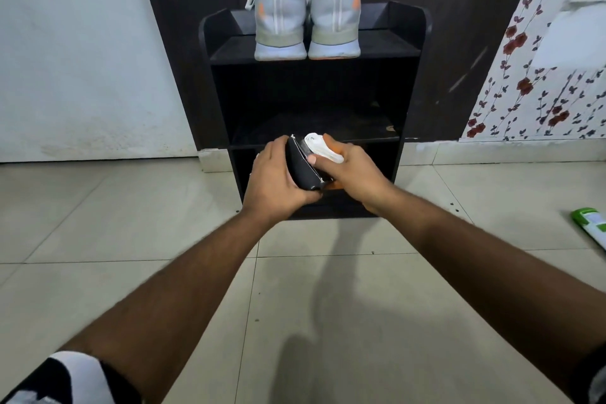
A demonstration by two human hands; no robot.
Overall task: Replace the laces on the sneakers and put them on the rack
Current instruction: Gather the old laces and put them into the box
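Both hands are working in front of the black shoe rack (408,52), level with its lower shelf edge. The left hand (273,180) is curling round a dark packet (303,170), whose long axis is running from about 11 o'clock down to 5 o'clock, its narrower end pointing toward the person. The right hand (355,170) is gripping a folded bundle of white laces (319,147) just at 1 o'clock of the packet, thumb pressing on the packet's edge; an orange strip is showing under this hand.

The two grey sneakers (306,15) are standing side by side on the rack's top shelf at 12 o'clock, heels facing the camera, toes pointing toward the dark wall panel behind, touching or nearly touching each other. The shelves below them are lying in shadow.

Pale floor tiles (131,239) are spreading open at 6, 8 and 9 o'clock of the hands. A green and white packet (590,226) is lying at the frame's right edge at 3 o'clock, well apart from the rack.
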